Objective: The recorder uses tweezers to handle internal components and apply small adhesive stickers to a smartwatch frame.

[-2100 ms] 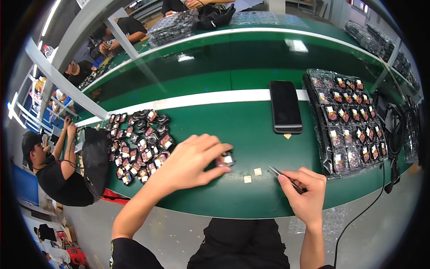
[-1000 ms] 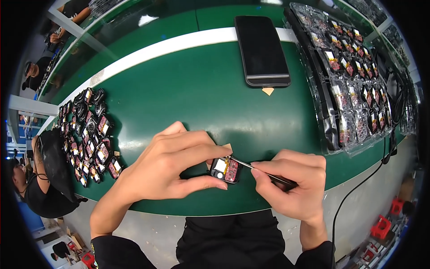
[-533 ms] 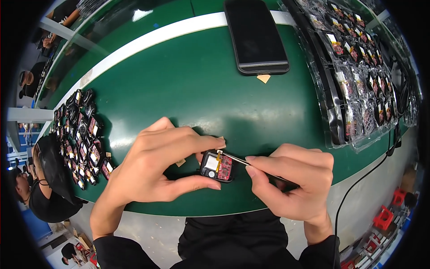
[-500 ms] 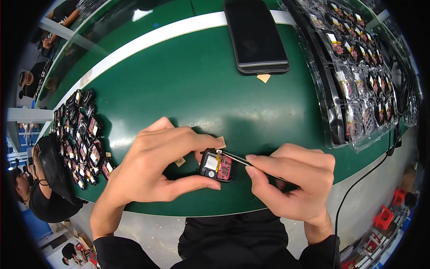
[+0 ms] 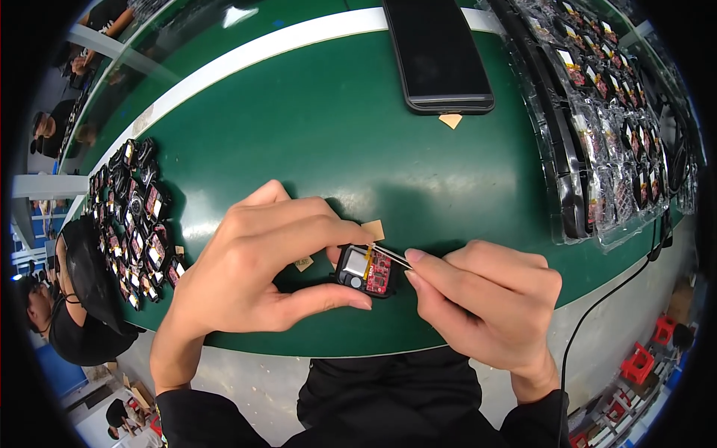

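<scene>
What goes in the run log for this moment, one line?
left hand: holds small module | right hand: tweezers tip at module's top edge | surface: green table | nearby: phone, parts tray

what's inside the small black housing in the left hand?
Inside the small black square housing: a silver metal block, a red circuit board and an orange flex strip, touched by thin metal tweezers. Anything beneath those parts is covered.

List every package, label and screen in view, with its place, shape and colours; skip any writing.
Phone: flat on the green table, far centre; dark rectangular screen, unlit.
Clear plastic trays: far right; long, with rows of small black parts bearing red and yellow.
Tan paper tabs: one below the phone, others near the hands; small, blank.
Small module: pinched by the left hand, tweezers in the right hand; black frame, silvery panel, red board.
</scene>
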Tool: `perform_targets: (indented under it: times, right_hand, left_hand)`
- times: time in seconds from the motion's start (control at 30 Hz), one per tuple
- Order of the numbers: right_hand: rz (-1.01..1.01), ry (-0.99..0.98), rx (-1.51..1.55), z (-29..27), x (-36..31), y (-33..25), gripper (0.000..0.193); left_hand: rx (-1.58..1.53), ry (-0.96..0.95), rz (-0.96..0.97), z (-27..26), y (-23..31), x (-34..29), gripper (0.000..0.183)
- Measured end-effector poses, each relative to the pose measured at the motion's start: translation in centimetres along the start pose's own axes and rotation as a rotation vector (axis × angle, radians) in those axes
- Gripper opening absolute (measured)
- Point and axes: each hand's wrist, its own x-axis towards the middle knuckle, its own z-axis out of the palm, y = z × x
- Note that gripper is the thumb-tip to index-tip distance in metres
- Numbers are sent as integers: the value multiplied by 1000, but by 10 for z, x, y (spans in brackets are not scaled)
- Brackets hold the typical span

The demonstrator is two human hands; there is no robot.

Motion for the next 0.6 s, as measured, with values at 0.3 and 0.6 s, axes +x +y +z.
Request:
perform_targets:
  times: [0.3,0.6]
  right_hand:
    - [105,-103,92,-11,4,0,24]
    - [135,-119,121,-10,3,0,22]
  left_hand:
    - [-14,-34,94,-3,-11,-2,62]
    - [-28,-62,126,-5,-15,0,61]
